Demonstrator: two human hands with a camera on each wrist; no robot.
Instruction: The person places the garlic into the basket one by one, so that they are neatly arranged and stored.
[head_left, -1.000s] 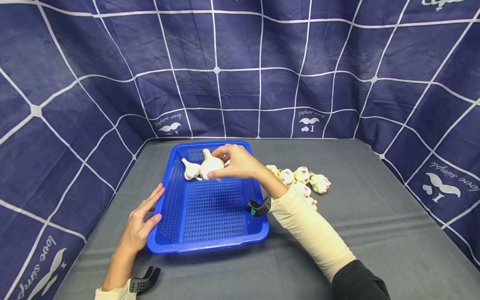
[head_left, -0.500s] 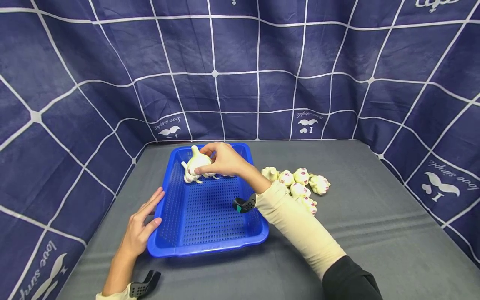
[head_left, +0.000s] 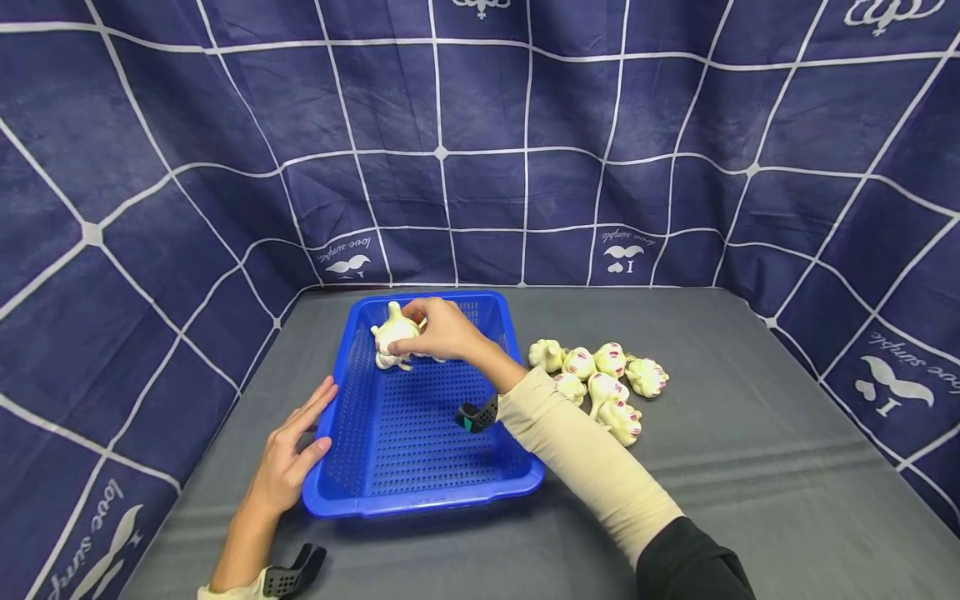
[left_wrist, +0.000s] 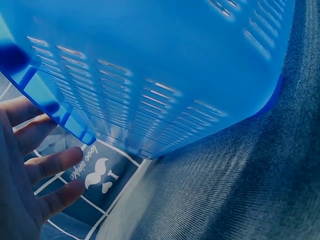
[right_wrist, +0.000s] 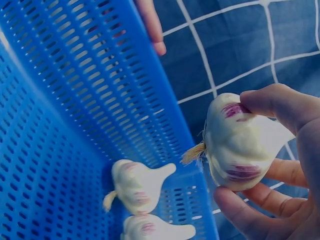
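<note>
My right hand (head_left: 446, 332) pinches a garlic bulb (right_wrist: 240, 145) between thumb and fingers, above the far left part of a blue perforated plastic basket (head_left: 427, 442). Its stem points up in the head view. Two more garlic bulbs lie in the basket beneath it, and the right wrist view shows one bulb (right_wrist: 137, 185) beside another bulb (right_wrist: 155, 227). My left hand (head_left: 288, 458) rests against the basket's left rim with fairly straight, spread fingers. From the left wrist view, the fingertips (left_wrist: 37, 107) reach the rim's underside.
Several garlic bulbs (head_left: 607, 387) lie in a cluster on the grey table surface (head_left: 750, 467), right of the basket. A dark blue checked cloth (head_left: 480, 192) hangs behind and along both sides. Each wrist wears a black strap (head_left: 296, 572).
My right hand has carried the garlic bulb left across the basket, then slightly lower over the bulbs in the far left corner. My left hand stays at the rim.
</note>
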